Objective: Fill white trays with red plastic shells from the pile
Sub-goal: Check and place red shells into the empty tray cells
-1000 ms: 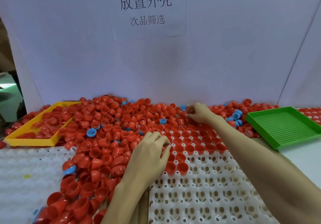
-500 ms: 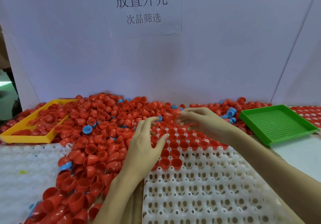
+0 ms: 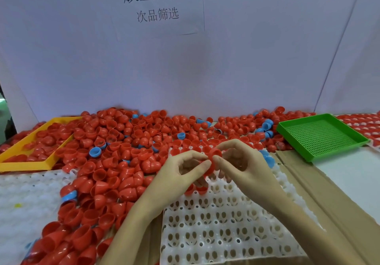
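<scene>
**Hands share one shell over the tray**

Both hands, left hand (image 3: 181, 174) and right hand (image 3: 242, 166), pinch one red shell (image 3: 213, 160) above the white tray (image 3: 226, 229) near the bench's front edge. We should seat it open side up, beside the filled cells, with the pile (image 3: 115, 162) close at left.

Two bare forearms, entering from the lower edge of the view, uncovered as far as the frame shows; no sleeve reaching into sight. Slender left hand (image 3: 181, 174) and right hand (image 3: 244, 168), both ungloved. Long, thin fingers (image 3: 197, 169), knuckles lightly creased. Short nails, plain so far as the soft focus allows. Smooth wrists, narrow against the wider forearms. No tags or markings on either arm. Slight blur along the outer edge of the right forearm.
</scene>
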`<state>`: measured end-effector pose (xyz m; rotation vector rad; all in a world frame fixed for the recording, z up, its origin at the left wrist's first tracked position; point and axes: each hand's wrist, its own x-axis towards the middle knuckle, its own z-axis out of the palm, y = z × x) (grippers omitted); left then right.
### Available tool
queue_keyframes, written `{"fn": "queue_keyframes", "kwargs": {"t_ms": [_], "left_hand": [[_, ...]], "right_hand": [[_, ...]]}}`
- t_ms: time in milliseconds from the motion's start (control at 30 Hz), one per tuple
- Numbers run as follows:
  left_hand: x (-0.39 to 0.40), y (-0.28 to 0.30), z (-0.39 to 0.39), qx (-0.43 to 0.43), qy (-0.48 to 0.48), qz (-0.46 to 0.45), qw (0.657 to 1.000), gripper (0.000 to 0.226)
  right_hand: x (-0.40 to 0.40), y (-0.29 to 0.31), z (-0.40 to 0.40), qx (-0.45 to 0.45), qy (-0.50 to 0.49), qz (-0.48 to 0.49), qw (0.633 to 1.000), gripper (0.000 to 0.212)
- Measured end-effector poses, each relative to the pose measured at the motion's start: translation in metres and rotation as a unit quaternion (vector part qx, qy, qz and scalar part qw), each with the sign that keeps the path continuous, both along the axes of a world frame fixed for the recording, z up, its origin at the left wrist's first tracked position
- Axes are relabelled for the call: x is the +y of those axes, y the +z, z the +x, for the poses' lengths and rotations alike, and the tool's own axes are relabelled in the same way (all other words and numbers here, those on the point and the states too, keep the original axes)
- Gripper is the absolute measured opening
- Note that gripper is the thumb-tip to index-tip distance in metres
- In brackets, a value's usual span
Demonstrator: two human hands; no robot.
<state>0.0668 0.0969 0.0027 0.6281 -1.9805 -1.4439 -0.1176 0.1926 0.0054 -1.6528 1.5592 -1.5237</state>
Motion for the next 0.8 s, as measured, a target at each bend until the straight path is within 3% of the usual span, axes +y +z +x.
{"fn": "queue_keyframes", "kwargs": {"t_ms": [67,433,600,800], "left_hand": [[0.001,-0.001,0.000,-0.022,-0.019,-0.010,1.000,0.022],[0.006,-0.004,-0.006,-0.002,0.030,-0.051,0.998,0.014],[0.002,-0.003,-0.005,-0.002,0.019,-0.001,1.000,0.041],[0.001,-0.005,-0.006,0.025,0.029,0.045,0.998,0.038]], "right_hand": [[0.000,-0.005,0.002,0.003,-0.026,-0.012,1.000,0.008],[0.003,-0.011,-0.002,-0.027,0.007,-0.007,1.000,0.020],[0.006,-0.008,-0.001,-0.042,0.084,0.026,0.995,0.034],[0.005,-0.014,0.002,0.000,0.019,-0.003,1.000,0.014]]}}
